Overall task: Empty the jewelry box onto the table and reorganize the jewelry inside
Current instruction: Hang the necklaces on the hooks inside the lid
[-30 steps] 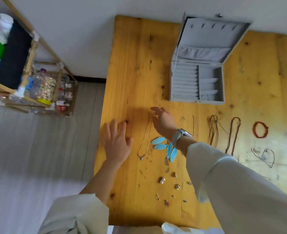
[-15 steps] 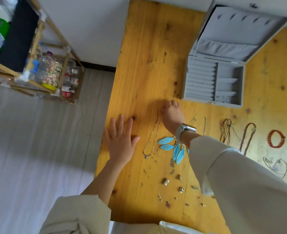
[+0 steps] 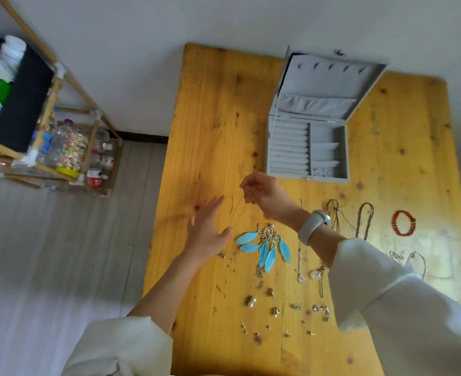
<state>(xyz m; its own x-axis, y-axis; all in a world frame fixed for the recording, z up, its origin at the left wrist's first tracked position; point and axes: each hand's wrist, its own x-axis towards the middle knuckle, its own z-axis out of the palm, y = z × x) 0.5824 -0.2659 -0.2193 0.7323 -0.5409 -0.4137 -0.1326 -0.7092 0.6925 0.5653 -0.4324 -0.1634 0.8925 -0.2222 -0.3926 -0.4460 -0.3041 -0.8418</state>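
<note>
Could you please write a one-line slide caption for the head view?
Right hand pinches a thin chain necklace above the table; left hand open beside it.

A thin chain necklace [image 3: 237, 210] is pinched up by the right hand [image 3: 262, 194] just in front of the open jewelry box [image 3: 308, 147]; the left hand [image 3: 207, 229] is held flat beside it, fingers spread.
</note>
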